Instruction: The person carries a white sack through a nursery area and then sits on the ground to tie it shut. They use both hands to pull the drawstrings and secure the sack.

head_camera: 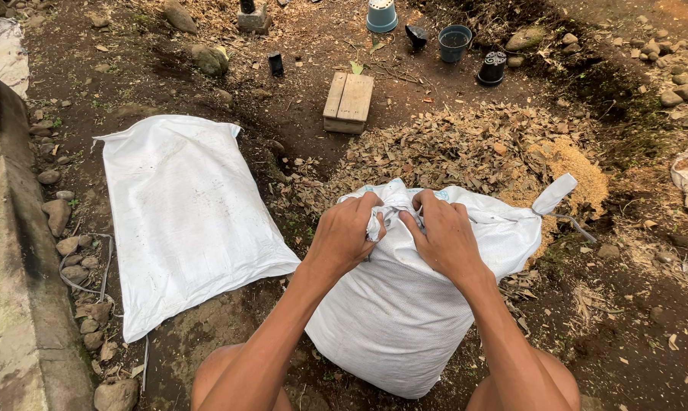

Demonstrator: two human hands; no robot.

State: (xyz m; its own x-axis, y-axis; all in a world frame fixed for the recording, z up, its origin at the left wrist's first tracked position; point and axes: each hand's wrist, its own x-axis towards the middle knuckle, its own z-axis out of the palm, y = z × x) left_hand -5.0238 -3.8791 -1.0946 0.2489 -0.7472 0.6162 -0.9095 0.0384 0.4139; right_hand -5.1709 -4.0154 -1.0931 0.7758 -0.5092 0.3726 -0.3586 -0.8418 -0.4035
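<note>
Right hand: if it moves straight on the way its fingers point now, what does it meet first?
The right hand points up-left into the bunched neck of the full sack, so it meets that fabric at once, then probably the left hand gripping the same bunch.

A filled sack [412, 304] stands on the ground between the person's knees, both hands on its gathered mouth. A flat sack [184, 213] lies to its left. Behind it spreads a heap of dry leaves [466, 148]; beyond that a wooden block [348, 101], then pots [454, 42].

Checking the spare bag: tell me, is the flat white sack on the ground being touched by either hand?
No, both hands grip the full sack's bunched top; the flat sack lies apart.
</note>
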